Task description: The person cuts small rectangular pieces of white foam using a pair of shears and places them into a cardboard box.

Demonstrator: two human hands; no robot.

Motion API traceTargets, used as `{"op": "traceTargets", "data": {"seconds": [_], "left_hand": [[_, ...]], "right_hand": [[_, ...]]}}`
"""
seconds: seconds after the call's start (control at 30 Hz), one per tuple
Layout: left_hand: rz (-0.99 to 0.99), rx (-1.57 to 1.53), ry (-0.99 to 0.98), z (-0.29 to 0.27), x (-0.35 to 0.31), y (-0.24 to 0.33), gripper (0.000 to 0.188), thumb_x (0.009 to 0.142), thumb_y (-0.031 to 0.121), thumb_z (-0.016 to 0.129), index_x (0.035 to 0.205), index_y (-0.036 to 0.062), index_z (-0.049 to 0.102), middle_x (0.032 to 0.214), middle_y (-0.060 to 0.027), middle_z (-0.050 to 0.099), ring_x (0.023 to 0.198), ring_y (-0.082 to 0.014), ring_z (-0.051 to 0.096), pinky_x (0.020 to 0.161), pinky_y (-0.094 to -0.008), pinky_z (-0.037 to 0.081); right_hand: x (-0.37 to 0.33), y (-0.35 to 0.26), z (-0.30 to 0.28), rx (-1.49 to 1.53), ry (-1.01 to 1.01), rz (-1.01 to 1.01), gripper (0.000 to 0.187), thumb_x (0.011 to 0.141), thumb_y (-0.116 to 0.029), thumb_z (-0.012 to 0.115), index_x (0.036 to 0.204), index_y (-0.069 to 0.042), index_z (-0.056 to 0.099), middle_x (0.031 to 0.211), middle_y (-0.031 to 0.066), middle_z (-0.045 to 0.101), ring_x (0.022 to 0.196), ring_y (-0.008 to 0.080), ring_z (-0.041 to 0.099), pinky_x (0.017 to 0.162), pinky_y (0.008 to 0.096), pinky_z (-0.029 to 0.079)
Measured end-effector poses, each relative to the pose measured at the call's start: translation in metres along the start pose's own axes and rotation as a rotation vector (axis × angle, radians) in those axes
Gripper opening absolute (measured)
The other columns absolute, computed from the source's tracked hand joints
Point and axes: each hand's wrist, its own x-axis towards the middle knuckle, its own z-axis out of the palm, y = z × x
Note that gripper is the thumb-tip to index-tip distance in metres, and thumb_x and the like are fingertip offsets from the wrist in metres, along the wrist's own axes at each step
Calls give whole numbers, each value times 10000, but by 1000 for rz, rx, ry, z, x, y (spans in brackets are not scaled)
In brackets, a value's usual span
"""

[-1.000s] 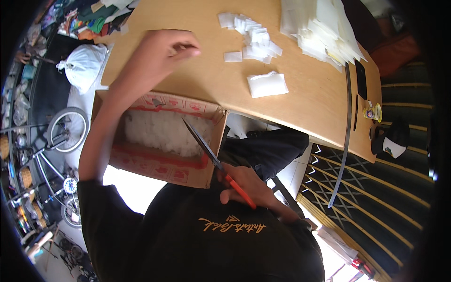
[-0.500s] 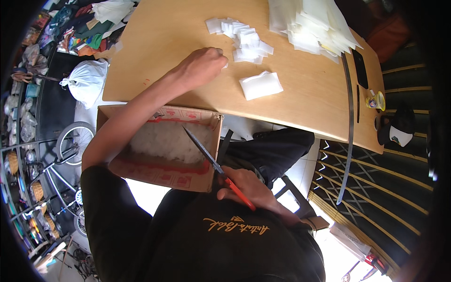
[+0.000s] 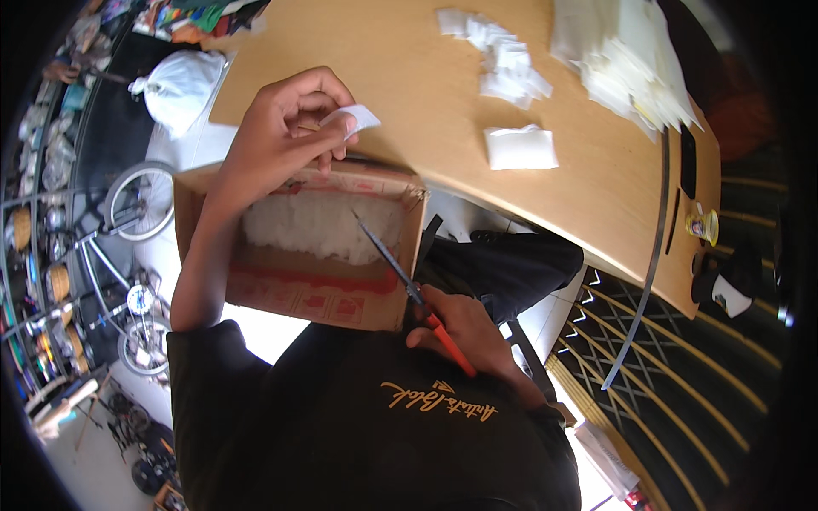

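My left hand [image 3: 294, 123] is raised above the far left edge of an open cardboard box [image 3: 298, 302]. Its thumb and fingers pinch a small thin white piece [image 3: 360, 117], either paper or cloth. In my right hand [image 3: 473, 332], close to my chest, are scissors [image 3: 394, 262] with red-orange handles; their dark blades point over the box. Fluffy white pieces [image 3: 319, 223] lie inside the box. On the wooden table [image 3: 409, 102], a trail of small white squares [image 3: 511, 72] is scattered beyond a thicker white folded packet [image 3: 521, 148].
A heap of large whitish sheets [image 3: 626, 68] lies on the table's far right. A dark strap [image 3: 652, 255] hangs over its right side, near a yellow tub [image 3: 703, 226]. Left of the table are a white bag [image 3: 181, 89] and a bicycle [image 3: 141, 202].
My left hand has come back from the table toward the left, turning so the white piece shows between its fingers. The right hand still holds the scissors over the box. The view has shifted slightly.
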Motion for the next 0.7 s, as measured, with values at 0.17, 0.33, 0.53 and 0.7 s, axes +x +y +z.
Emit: {"op": "traceTargets", "data": {"seconds": [0.17, 0.33, 0.53, 0.7], "left_hand": [[-105, 51, 140, 4, -53, 0, 156, 905, 143, 683, 974, 12, 635, 767, -20, 633, 624, -38, 553, 528, -201, 448], [-214, -223, 308, 40, -94, -29, 146, 892, 110, 699, 974, -6, 663, 772, -48, 675, 602, -52, 596, 495, -189, 449], [-355, -578, 345, 79, -104, -29, 163, 915, 102, 675, 989, -40, 648, 783, -84, 687, 619, -100, 642, 501, -209, 505], [-339, -648, 393, 85, -106, -32, 181, 919, 123, 676, 986, -41, 637, 794, -92, 695, 631, -110, 655, 523, -215, 517]], "right_hand": [[1, 2, -7, -55, -14, 59, 645, 771, -621, 694, 1013, -43, 541, 738, 159, 614, 774, 408, 623, 686, 472, 465], [3, 4, -10, -119, -2, 33, 646, 735, -629, 719, 947, -48, 532, 706, 145, 597, 727, 407, 615, 637, 460, 453], [2, -5, -20, -212, -11, 24, 708, 657, -659, 756, 929, -42, 540, 693, 129, 591, 697, 397, 618, 611, 448, 457], [6, -12, -24, -283, -20, 13, 715, 639, -655, 770, 945, -42, 567, 661, 117, 591, 678, 390, 624, 610, 442, 471]]}}
